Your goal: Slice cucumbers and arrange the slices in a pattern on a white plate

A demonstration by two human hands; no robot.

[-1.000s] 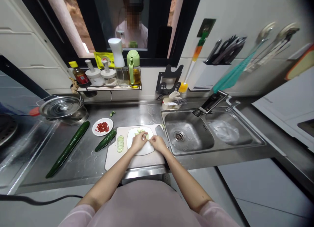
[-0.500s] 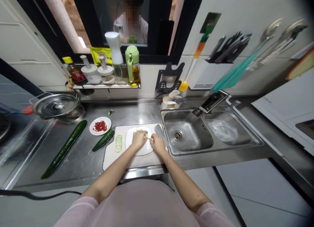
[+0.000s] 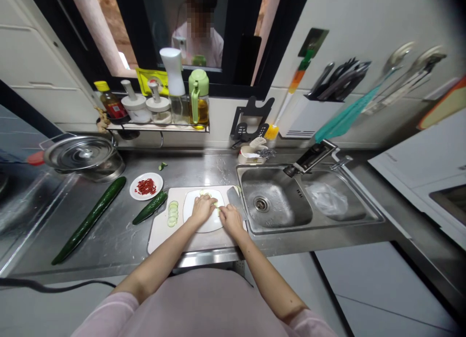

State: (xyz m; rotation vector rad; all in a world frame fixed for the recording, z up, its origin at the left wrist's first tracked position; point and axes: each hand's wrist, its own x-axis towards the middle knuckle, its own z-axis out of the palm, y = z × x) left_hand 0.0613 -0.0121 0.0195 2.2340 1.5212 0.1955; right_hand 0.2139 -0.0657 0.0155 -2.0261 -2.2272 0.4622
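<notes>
My left hand [image 3: 203, 209] is over the white plate [image 3: 207, 226], its fingers closed at a pale cucumber slice [image 3: 216, 204]. My right hand [image 3: 230, 217] meets it at the plate's right rim, thumb and fingertips pinched on cucumber there; the fingers partly hide the pieces. More slices lie along the plate's far rim. Beneath the plate is a cutting board [image 3: 163, 240], with a row of cucumber slices [image 3: 173, 213] overlapping on its left part. A cleaver blade [image 3: 236, 201] lies on the board to the right of my right hand.
Left of the board lie a cut cucumber [image 3: 150, 207], a whole cucumber [image 3: 89, 220] and a small dish [image 3: 159, 180] of chopped red pieces. A lidded steel pot [image 3: 98, 167] stands farther left. At right is a double sink [image 3: 276, 201] with a faucet [image 3: 313, 157]. Bottles line a rack [image 3: 163, 127] behind.
The view has shifted slightly. Both hands stay at the plate's right side, with my fingers moving a little around the cucumber slices.
</notes>
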